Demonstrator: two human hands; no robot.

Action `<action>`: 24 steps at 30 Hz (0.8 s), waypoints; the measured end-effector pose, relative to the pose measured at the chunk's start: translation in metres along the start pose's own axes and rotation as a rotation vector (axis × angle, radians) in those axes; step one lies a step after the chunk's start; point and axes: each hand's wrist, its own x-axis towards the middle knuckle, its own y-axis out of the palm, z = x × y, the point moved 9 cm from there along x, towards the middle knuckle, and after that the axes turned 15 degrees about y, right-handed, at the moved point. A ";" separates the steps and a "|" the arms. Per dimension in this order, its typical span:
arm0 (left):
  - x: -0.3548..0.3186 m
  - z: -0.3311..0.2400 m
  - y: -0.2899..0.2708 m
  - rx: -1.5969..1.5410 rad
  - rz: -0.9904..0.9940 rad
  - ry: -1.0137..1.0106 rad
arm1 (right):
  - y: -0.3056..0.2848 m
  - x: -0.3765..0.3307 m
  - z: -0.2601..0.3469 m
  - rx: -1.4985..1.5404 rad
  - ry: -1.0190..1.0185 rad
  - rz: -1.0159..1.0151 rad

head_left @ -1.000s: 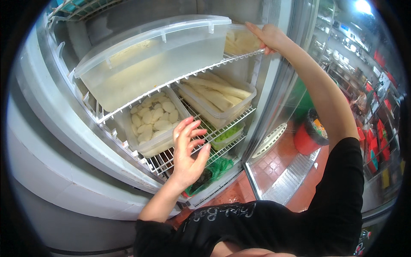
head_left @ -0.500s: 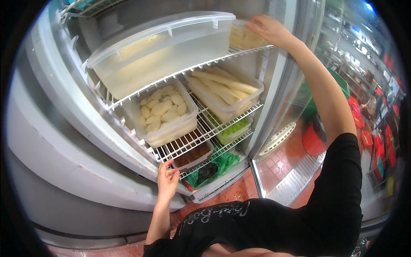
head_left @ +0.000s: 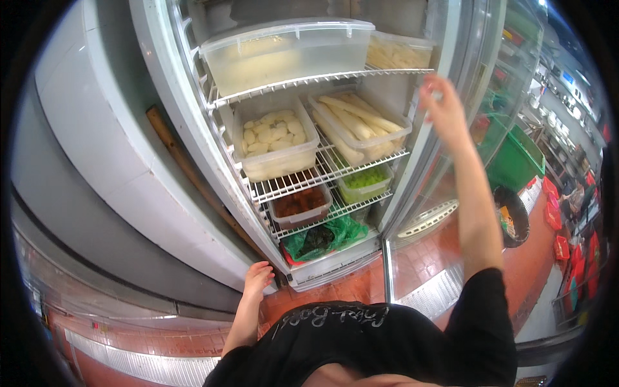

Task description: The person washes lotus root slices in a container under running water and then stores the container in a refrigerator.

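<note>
An upright fridge stands open ahead of me. My right hand (head_left: 442,106) is raised at its right side, fingers loosely bent and slightly blurred, with nothing visible in them. Nearest to it is a clear tub of pale strips (head_left: 401,51) on the upper shelf, beside a large translucent lidded tub (head_left: 290,58). My left hand (head_left: 258,278) hangs low by the fridge's lower left corner, fingers half curled and apart, holding nothing. Between them, the middle shelf bears a tub of pale oval slices (head_left: 277,164) and a tub of long peeled white stalks (head_left: 361,122).
Lower down are a tub of brown pieces (head_left: 301,209), a tub of green pieces (head_left: 365,184) and a green plastic bag (head_left: 338,237). The glass door (head_left: 422,248) stands open at right. Beyond it are a green crate (head_left: 516,158) and a black bin (head_left: 514,222).
My right hand has left the upper right tub and drawn back to the right. My left hand has come off the shelf's front edge and dropped lower. The view has shifted back.
</note>
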 end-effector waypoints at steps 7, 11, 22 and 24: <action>-0.073 0.121 0.006 0.423 0.202 -0.218 | 0.054 -0.203 -0.214 0.341 0.638 0.305; -0.140 0.128 0.016 0.486 0.291 -0.256 | 0.064 -0.332 -0.319 0.380 1.018 0.388; -0.205 0.134 -0.040 0.559 0.250 -0.207 | -0.011 -0.590 -0.433 -0.143 0.890 0.645; -0.211 0.119 -0.030 0.591 0.271 -0.212 | -0.068 -0.655 -0.476 -0.044 1.074 0.635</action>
